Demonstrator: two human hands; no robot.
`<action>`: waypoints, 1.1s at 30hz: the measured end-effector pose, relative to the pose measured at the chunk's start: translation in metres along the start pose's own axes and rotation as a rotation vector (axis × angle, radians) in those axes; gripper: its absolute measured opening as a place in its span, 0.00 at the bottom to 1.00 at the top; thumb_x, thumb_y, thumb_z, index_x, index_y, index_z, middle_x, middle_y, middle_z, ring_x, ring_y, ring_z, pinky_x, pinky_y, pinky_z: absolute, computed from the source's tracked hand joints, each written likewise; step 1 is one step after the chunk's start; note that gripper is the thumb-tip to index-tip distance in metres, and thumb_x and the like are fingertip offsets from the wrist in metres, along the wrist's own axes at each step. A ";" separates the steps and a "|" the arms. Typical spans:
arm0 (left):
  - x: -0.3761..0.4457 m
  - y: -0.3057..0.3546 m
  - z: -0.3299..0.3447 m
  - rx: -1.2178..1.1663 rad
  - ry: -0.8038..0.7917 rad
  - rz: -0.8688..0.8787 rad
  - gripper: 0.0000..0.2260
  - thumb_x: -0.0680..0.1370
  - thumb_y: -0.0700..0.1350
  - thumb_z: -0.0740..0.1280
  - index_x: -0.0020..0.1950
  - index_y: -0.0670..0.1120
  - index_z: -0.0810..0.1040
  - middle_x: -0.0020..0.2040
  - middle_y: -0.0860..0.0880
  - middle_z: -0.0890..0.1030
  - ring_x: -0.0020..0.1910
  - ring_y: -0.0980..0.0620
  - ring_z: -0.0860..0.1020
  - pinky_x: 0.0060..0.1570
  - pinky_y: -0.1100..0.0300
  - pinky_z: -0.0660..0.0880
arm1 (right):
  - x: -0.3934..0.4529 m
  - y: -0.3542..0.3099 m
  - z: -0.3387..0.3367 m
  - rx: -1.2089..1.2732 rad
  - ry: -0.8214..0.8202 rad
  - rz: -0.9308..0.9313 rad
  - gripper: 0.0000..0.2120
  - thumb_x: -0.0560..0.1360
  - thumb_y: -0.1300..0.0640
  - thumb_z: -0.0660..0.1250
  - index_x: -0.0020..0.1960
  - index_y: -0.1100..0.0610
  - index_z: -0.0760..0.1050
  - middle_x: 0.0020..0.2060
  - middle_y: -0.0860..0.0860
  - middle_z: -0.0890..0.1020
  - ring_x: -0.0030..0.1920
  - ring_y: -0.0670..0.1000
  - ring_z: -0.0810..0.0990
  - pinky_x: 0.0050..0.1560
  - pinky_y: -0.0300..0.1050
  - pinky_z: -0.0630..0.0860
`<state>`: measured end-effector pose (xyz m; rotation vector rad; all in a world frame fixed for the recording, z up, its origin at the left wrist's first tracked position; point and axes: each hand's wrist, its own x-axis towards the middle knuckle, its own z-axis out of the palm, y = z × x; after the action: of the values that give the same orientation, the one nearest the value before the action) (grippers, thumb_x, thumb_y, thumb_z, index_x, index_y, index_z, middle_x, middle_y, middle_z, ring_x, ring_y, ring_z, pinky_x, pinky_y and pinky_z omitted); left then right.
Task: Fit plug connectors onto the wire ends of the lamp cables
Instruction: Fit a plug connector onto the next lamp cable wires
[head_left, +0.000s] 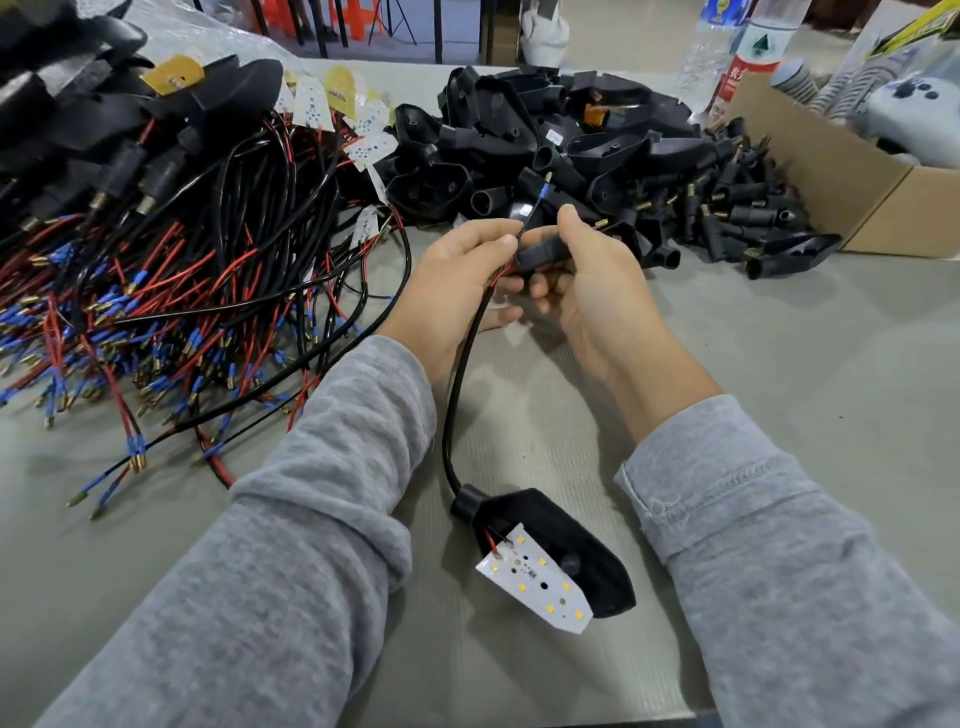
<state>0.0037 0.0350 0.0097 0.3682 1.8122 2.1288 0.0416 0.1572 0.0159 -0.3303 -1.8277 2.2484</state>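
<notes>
On the grey table (779, 364), two hands (left (457, 291), right (587, 291)) hold one cable (457, 395), one plug connector (540, 254).

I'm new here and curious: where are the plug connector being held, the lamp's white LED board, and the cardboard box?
plug connector (540, 255): head view, black body between the fingers.
LED board (540, 584): head view, white face.
cardboard box (826, 171): head view, left outer wall.

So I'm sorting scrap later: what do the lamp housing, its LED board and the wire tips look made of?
Lamp housing: matte black, apparently moulded plastic. LED board: thin white-coated sheet with yellow chips, its core unclear. Wire tip above the left hand: brass-coloured metal with a blue sleeve, likely plastic.
</notes>
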 end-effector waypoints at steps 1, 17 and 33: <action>0.000 0.000 -0.001 0.004 -0.013 0.008 0.08 0.81 0.45 0.62 0.53 0.53 0.80 0.43 0.52 0.83 0.40 0.57 0.79 0.40 0.59 0.79 | 0.000 0.000 0.000 -0.009 -0.007 -0.002 0.21 0.84 0.50 0.55 0.54 0.67 0.78 0.36 0.57 0.79 0.28 0.47 0.72 0.29 0.41 0.69; -0.004 0.004 -0.007 -0.087 0.087 0.131 0.11 0.83 0.49 0.60 0.48 0.53 0.81 0.33 0.54 0.71 0.32 0.58 0.72 0.32 0.64 0.73 | 0.000 0.000 -0.005 0.105 0.006 0.012 0.20 0.84 0.49 0.57 0.41 0.60 0.78 0.29 0.51 0.77 0.26 0.47 0.71 0.26 0.39 0.67; -0.003 -0.005 0.014 -0.012 0.147 0.191 0.09 0.83 0.41 0.60 0.51 0.43 0.80 0.32 0.54 0.79 0.30 0.58 0.76 0.31 0.64 0.72 | -0.010 -0.001 0.007 0.081 -0.016 -0.108 0.09 0.83 0.55 0.61 0.52 0.62 0.73 0.32 0.51 0.77 0.29 0.46 0.71 0.31 0.40 0.69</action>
<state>0.0124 0.0470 0.0069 0.4063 1.9118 2.3498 0.0488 0.1483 0.0188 -0.1951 -1.7133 2.2488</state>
